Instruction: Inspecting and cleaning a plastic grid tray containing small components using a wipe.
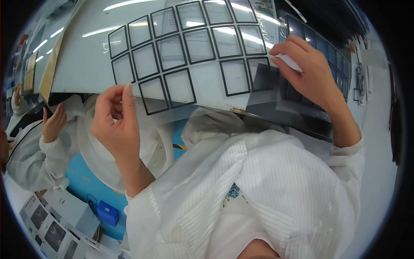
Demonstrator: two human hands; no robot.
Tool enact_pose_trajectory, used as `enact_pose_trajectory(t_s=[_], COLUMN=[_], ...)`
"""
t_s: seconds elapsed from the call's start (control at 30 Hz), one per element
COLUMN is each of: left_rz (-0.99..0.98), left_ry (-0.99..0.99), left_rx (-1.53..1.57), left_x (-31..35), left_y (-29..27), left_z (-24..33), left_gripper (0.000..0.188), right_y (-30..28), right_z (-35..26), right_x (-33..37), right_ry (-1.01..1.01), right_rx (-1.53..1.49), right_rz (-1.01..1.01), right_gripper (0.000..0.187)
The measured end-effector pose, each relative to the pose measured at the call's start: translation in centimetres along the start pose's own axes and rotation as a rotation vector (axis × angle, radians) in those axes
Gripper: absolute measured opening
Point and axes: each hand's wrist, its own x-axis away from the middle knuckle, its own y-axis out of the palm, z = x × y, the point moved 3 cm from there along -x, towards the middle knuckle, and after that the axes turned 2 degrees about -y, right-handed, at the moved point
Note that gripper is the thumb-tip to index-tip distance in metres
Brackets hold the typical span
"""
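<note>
A clear film sheet (199, 45) printed with rows of black rectangular outlines lies over the white tabletop (88, 64); its near edge hangs past the table's front. One outline is absent from its nearest row. My left hand (115, 121) is closed in a pinch at the sheet's near left corner. At the right edge, my right hand (308, 71) has thumb and forefinger pinched on a small white piece (290, 63), perhaps paper or cloth. Whether those fingers also grip the film cannot be made out. Under the sheet's right part shows a dark square (264, 77).
Dark panels in a grid (334, 54) lie right of the film. At the left, a co-worker in a white sleeve (56, 151) has hands near the table's end. Below the table stand a round white tub (101, 170) and a blue box (108, 213) on the blue floor.
</note>
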Motion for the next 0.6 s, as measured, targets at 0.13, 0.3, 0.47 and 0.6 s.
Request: enact_pose_trajectory(t_s=[0.13, 0.3, 0.47, 0.6], left_rz=[-0.120, -0.189, -0.233, -0.265], left_ry=[-0.025, 0.166, 0.122, 0.109], left_rx=[0.068, -0.012, -0.039, 0.009], left_x=[1.1, 0.7, 0.1, -0.7], left_y=[0.0, 1.5, 2.7, 3.4], left_z=[1.0, 1.1, 1.4, 1.4], left_gripper=[0.006, 0.012, 0.012, 0.013], right_y=[-0.5, -0.3, 0.2, 0.3], right_z=[0.0, -0.7, -0.7, -0.8], right_x=[-0.2, -0.1, -0.4, 0.0], right_ry=[-0.056, 0.013, -0.021, -0.021], right_rx=[-0.015, -0.060, -0.089, -0.104], right_rz=[0.115, 0.019, 0.006, 0.006], right_gripper=[0.011, 0.010, 0.011, 0.012])
